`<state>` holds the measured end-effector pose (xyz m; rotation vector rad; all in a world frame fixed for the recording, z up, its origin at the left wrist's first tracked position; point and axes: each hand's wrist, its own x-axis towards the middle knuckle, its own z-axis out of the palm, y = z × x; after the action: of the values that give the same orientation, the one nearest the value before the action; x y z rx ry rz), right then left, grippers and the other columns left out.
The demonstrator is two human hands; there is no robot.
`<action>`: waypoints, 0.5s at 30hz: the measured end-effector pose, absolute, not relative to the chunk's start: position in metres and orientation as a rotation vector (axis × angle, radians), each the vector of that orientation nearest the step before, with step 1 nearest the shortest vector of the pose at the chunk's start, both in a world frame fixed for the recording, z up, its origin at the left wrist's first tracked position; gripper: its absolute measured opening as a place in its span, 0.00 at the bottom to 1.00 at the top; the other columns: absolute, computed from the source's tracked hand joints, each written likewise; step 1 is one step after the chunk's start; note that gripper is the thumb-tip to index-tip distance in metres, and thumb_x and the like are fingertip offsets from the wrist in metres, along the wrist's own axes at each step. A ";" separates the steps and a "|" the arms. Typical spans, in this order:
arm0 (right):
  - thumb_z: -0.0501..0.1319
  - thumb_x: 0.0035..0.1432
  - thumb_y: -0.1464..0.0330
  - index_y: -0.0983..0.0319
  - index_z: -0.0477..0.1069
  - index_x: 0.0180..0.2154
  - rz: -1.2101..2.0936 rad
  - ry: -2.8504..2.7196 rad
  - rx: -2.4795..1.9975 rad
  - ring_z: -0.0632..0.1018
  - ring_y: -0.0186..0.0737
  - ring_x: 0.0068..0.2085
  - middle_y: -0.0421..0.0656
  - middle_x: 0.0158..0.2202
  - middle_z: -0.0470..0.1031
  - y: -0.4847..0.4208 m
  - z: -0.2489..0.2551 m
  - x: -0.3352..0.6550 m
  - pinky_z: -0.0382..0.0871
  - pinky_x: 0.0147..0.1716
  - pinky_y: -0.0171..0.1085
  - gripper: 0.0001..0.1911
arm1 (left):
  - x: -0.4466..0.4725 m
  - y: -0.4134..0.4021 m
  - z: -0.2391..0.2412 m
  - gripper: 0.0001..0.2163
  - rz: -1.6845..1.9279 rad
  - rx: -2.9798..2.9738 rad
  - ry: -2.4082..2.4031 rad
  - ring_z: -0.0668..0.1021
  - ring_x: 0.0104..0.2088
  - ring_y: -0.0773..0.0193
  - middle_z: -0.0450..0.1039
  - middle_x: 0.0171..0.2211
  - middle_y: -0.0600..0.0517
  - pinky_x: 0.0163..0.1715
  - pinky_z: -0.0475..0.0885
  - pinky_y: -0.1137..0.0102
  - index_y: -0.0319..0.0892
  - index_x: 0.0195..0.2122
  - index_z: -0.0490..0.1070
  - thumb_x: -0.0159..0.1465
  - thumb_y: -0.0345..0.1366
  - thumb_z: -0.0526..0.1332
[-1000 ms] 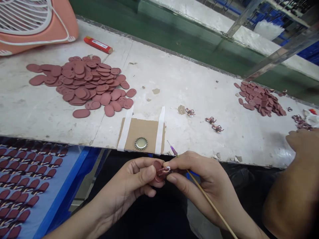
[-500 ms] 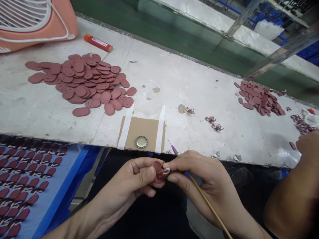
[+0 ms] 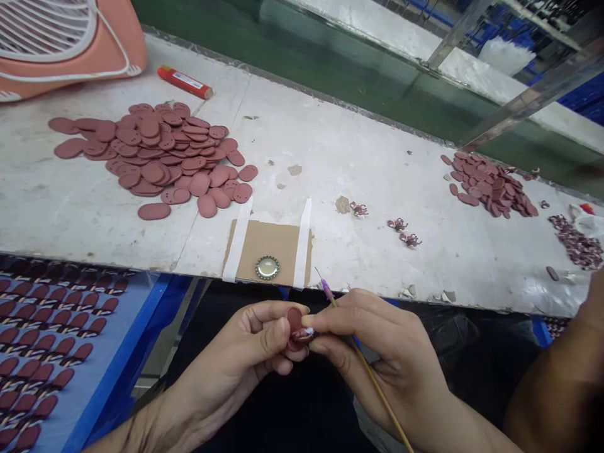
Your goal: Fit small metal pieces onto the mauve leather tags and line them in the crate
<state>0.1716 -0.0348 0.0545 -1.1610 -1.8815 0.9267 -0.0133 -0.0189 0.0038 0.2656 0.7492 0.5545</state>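
Note:
My left hand [image 3: 248, 343] pinches a reddish-brown oval disc [image 3: 294, 319] above my lap, between thumb and fingers. Against the disc's face, the thumb and forefinger of my right hand [image 3: 394, 343] press a small brown and white figure [image 3: 303, 334], partly hidden by the fingertips. The same hand also keeps hold of a thin wooden stick [image 3: 377, 384], whose purple needle tip [image 3: 326, 288] points up and left. Ahead of both hands, a bottle cap [image 3: 267, 268] lies on a taped cardboard square [image 3: 270, 242] at the table edge.
On the white table [image 3: 302, 138] are a big pile of oval discs [image 3: 160, 151], a smaller pile [image 3: 493, 182] and loose small figures [image 3: 397, 224]. An orange fan [image 3: 117, 44] and a red box [image 3: 185, 82] are behind. A tray of finished-looking pieces [image 3: 42, 340] sits left; another person's arm [image 3: 557, 377] right.
The small figure has tilted and now lies lower against the disc. My right hand has shifted slightly left with the stick. The other person's arm has drawn back to the right.

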 end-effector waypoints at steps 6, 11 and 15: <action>0.60 0.66 0.79 0.65 0.73 0.45 0.938 -1.888 -1.124 0.76 0.34 0.35 0.43 0.35 0.76 -0.035 0.055 0.171 0.72 0.36 0.31 0.08 | -0.015 -0.019 0.007 0.12 0.553 0.274 0.756 0.70 0.22 0.75 0.74 0.23 0.55 0.23 0.67 0.83 0.42 0.32 0.82 0.51 0.43 0.75; 0.61 0.66 0.79 0.66 0.74 0.45 0.908 -1.875 -1.069 0.77 0.34 0.35 0.44 0.35 0.77 -0.039 0.060 0.169 0.75 0.36 0.30 0.08 | -0.017 -0.021 0.012 0.11 0.593 0.323 0.752 0.72 0.22 0.74 0.77 0.22 0.55 0.24 0.68 0.81 0.43 0.31 0.82 0.50 0.43 0.76; 0.63 0.64 0.79 0.61 0.74 0.49 0.859 -1.893 -1.099 0.80 0.37 0.37 0.43 0.39 0.78 -0.049 0.064 0.169 0.79 0.37 0.31 0.13 | -0.019 -0.022 0.016 0.12 0.613 0.369 0.681 0.75 0.21 0.72 0.77 0.20 0.56 0.24 0.70 0.78 0.46 0.33 0.83 0.48 0.41 0.77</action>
<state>0.1685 -0.0489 0.0641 -1.0989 -1.8926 0.8589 -0.0193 -0.0217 0.0161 0.3691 0.6810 0.6130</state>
